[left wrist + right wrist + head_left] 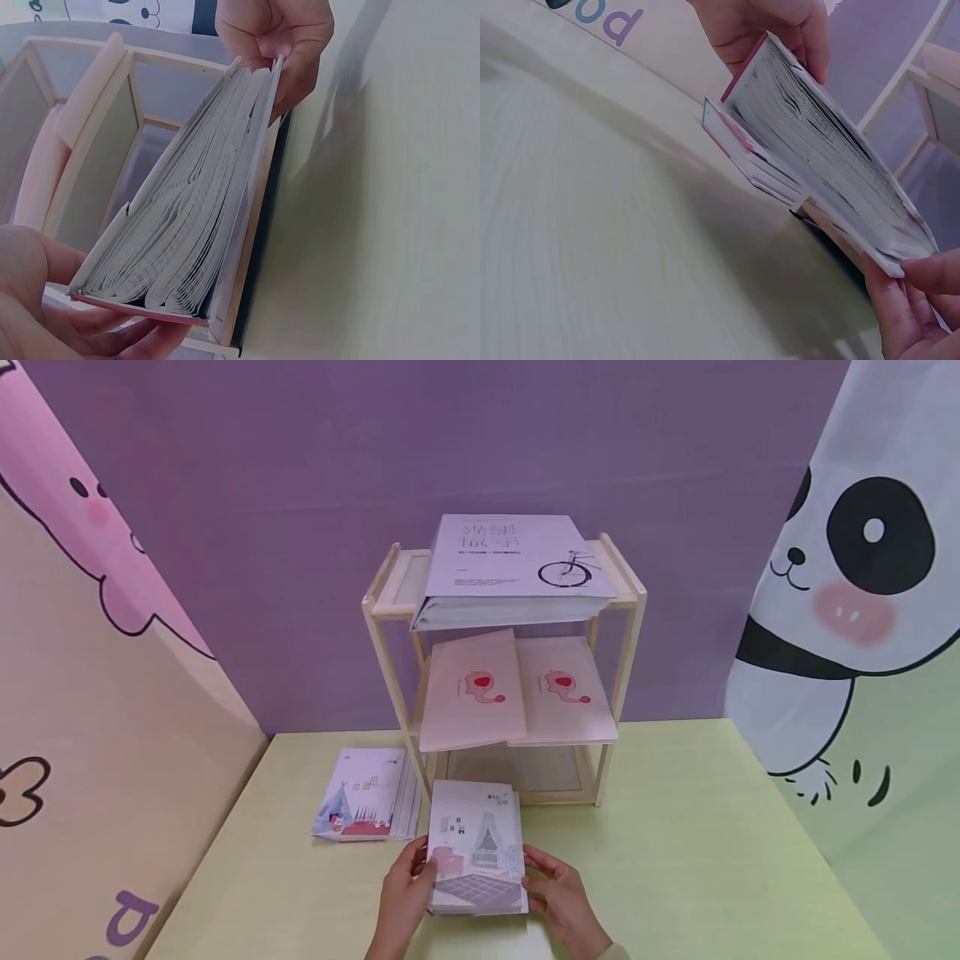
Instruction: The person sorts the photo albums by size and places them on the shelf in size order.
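Both hands hold a white photo album (pixel 478 835) by its long sides, in front of the small wooden rack. My left hand (pixel 406 889) grips the left side, thumb on the cover and fingers beneath. On the opposite edge, my right hand (pixel 558 889) pinches the album between thumb and fingers. The cover carries a drawing of a room with a tent. In the left wrist view, the thick pocket pages (pixel 180 195) face the camera between the two covers. From the right wrist, the album hangs tilted above the table, with its shadow below.
A wooden rack (pixel 630 652) stands ahead. On its top lies a large white album (pixel 510 568) with a bicycle drawing; two pink elephant-printed covers (pixel 476 693) overlap on the middle shelf. Left of the rack, more albums (pixel 363 793) lie on the pale green table (pixel 712 860).
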Demonstrator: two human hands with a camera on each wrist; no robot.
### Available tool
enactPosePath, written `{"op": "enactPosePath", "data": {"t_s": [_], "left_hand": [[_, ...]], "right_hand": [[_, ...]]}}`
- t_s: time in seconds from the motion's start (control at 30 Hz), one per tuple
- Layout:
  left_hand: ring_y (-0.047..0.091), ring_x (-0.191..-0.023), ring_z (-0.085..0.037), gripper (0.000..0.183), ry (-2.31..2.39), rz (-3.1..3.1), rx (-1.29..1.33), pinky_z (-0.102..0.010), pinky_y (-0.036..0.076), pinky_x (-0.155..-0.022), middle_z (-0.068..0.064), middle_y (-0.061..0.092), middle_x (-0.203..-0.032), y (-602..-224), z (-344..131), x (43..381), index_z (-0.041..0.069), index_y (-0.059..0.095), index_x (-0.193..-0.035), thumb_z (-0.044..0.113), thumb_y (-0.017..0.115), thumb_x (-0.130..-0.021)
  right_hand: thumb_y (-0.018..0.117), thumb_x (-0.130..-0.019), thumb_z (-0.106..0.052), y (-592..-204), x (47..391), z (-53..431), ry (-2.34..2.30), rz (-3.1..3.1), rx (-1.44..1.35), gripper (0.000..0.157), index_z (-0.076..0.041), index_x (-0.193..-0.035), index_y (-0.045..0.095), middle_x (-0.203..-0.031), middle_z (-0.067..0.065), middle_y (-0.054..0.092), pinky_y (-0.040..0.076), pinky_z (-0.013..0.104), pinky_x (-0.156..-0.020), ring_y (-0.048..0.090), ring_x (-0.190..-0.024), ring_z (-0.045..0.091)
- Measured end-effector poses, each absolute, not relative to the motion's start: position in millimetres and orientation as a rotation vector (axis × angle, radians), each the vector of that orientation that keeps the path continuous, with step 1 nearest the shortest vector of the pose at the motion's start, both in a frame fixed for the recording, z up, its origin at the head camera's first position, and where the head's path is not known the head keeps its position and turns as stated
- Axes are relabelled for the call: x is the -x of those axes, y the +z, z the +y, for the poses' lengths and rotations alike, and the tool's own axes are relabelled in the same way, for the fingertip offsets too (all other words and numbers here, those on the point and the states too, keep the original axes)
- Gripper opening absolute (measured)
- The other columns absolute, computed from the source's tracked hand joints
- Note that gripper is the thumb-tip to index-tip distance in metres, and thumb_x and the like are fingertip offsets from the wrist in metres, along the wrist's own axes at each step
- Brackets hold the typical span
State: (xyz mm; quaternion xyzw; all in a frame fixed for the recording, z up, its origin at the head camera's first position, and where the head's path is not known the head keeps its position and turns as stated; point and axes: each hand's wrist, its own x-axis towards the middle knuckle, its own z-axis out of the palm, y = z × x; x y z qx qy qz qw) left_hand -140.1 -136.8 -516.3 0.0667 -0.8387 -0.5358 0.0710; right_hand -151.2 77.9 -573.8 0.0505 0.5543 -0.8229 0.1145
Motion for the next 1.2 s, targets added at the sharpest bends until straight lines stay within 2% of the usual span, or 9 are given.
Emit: {"op": "enactPosePath", "data": {"t_s": [0.23,0.33,0.57,0.83,0.97,1.2], "left_hand": [[0.056,-0.093,-0.020,0.038,-1.680,-2.498,-0.170,-0.026,0.046,-0.076,-0.021,0.063,-0.112,-516.7,-137.1,146.5,-0.008,0.053,-0.125,0.003,0.054,-0.089],[0.058,-0.097,-0.024,0.039,-1.718,-2.482,-0.166,-0.028,0.047,-0.079,-0.022,0.062,-0.113,-515.5,-134.4,147.8,-0.008,0.052,-0.126,0.002,0.053,-0.088],[0.058,-0.108,-0.033,0.044,-1.724,-2.505,-0.116,-0.045,0.047,-0.091,-0.026,0.060,-0.119,-512.5,-129.9,155.7,-0.009,0.049,-0.129,0.003,0.053,-0.087],[0.058,-0.106,-0.031,0.046,-1.776,-2.501,0.046,-0.035,0.051,-0.087,-0.027,0.058,-0.122,-511.9,-133.9,167.3,-0.012,0.045,-0.131,0.001,0.057,-0.089],[0.057,-0.109,-0.034,0.052,-1.845,-2.451,0.097,-0.035,0.051,-0.088,-0.030,0.056,-0.124,-507.9,-133.3,171.1,-0.014,0.042,-0.132,0.004,0.060,-0.087],[0.055,-0.114,-0.039,0.054,-1.868,-2.426,0.172,-0.042,0.049,-0.093,-0.031,0.054,-0.126,-508.0,-130.8,185.3,-0.015,0.043,-0.132,0.003,0.062,-0.085]], "right_hand": [[0.058,-0.079,0.011,-569.4,157.0,81.2,-2.410,1.626,-0.145,0.059,0.009,-0.136,0.041,-0.110,0.002,0.060,0.055,0.024,-0.064,0.065,-0.076,0.012],[0.057,-0.080,0.011,-565.9,159.1,84.3,-2.409,1.638,-0.124,0.059,0.011,-0.136,0.039,-0.109,0.001,0.061,0.055,0.023,-0.063,0.064,-0.075,0.010],[0.054,-0.082,0.013,-556.8,168.5,90.8,-2.414,1.655,-0.096,0.057,0.014,-0.136,0.037,-0.109,0.003,0.061,0.055,0.024,-0.065,0.064,-0.078,0.011],[0.054,-0.082,0.013,-554.2,179.5,93.0,-2.401,1.706,-0.129,0.054,0.012,-0.134,0.042,-0.111,0.005,0.061,0.055,0.024,-0.062,0.064,-0.075,0.012],[0.053,-0.082,0.013,-553.8,183.9,94.2,-2.406,1.691,-0.148,0.054,0.011,-0.135,0.041,-0.111,0.004,0.061,0.054,0.024,-0.063,0.063,-0.075,0.012],[0.051,-0.082,0.014,-552.0,193.3,96.0,-2.405,1.773,-0.179,0.052,0.013,-0.133,0.042,-0.118,0.013,0.059,0.053,0.022,-0.059,0.062,-0.073,0.010]]}}
